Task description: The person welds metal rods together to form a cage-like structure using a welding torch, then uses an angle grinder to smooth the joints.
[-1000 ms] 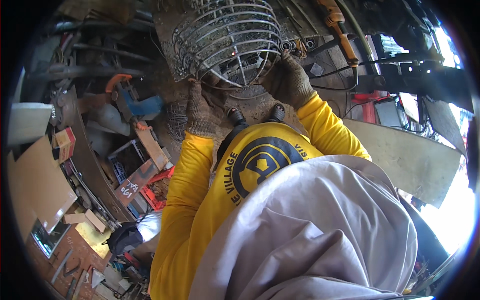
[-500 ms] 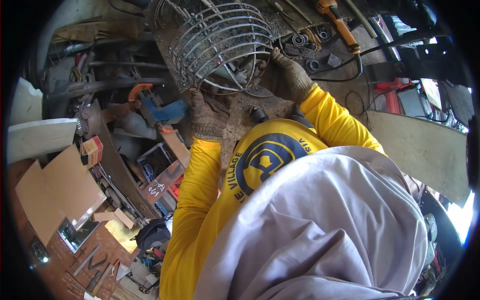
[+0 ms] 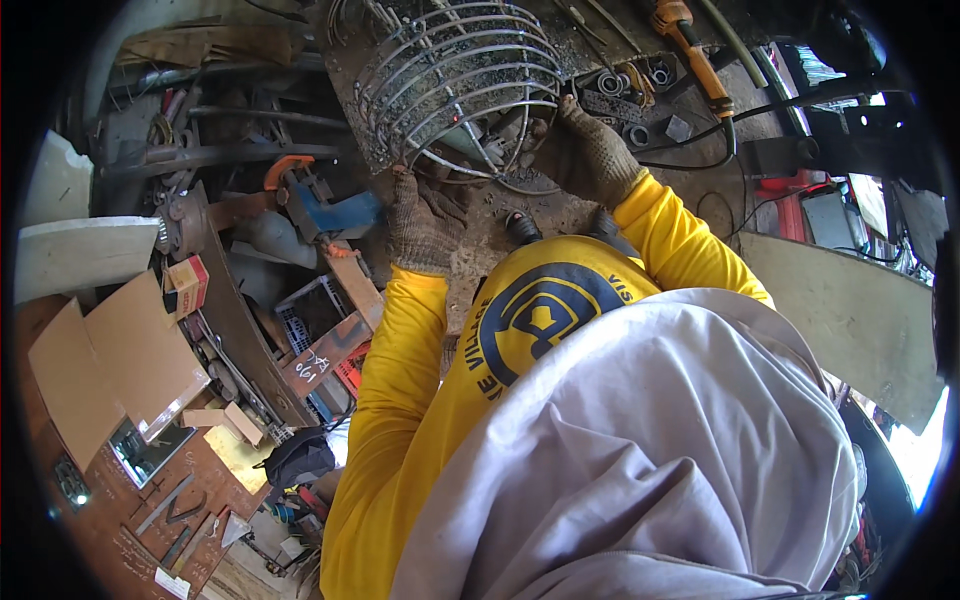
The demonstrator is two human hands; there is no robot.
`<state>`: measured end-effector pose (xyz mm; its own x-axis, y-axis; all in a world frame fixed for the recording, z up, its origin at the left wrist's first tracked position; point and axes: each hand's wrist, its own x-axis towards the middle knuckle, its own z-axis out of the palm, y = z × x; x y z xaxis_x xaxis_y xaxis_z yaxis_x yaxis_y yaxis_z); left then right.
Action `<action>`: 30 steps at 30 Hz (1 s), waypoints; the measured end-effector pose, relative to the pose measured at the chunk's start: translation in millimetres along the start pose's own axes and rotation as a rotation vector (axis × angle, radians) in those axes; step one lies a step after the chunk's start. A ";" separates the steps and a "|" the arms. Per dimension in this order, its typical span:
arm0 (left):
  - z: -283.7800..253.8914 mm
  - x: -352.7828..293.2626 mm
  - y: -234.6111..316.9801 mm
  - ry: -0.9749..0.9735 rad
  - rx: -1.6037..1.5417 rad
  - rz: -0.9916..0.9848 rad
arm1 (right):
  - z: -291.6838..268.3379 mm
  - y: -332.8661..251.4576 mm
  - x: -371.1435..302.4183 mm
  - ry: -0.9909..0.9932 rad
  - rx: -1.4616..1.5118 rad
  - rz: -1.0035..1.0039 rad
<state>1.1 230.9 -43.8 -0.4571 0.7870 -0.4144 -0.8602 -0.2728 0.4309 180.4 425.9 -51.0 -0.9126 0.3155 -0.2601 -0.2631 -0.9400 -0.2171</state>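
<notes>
Gripping the domed wire cage (image 3: 460, 85) with both gloved hands, left hand (image 3: 425, 222) and right hand (image 3: 590, 155), the person is steadying what looks a fully formed frame on the bench (image 3: 520, 215).

A: so what's actually on that bench, count-wise?

B: one wire cage (image 3: 462, 85), two gloved hands, left hand (image 3: 422, 222) and right hand (image 3: 585, 155), one orange power tool (image 3: 690, 40), and one blue vise (image 3: 325, 205) off to the side. One cardboard sheet (image 3: 110, 370) too.
</notes>
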 end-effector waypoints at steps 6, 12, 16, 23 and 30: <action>4.1 -2.1 0.7 0.059 0.038 0.022 | 11.7 0.2 -3.8 0.074 0.023 0.008; -42.1 -12.3 5.9 -0.028 0.077 -0.141 | -29.7 -11.0 -36.1 0.070 0.047 0.028; -129.7 -26.5 -2.4 0.026 1.050 0.003 | -114.2 -7.7 -70.1 0.068 0.012 0.066; -224.9 -81.9 -22.4 0.158 1.813 -0.588 | -162.7 -9.4 -134.4 0.882 -0.532 0.077; -247.0 -98.2 -34.5 -0.454 2.422 -0.405 | -210.0 -13.9 -139.5 0.703 -0.946 0.174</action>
<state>19.8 26.4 -216.0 -0.0911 0.7197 -0.6883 0.8809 0.3806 0.2813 377.1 422.2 -209.3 -0.4642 0.4721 -0.7494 0.4517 -0.6016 -0.6588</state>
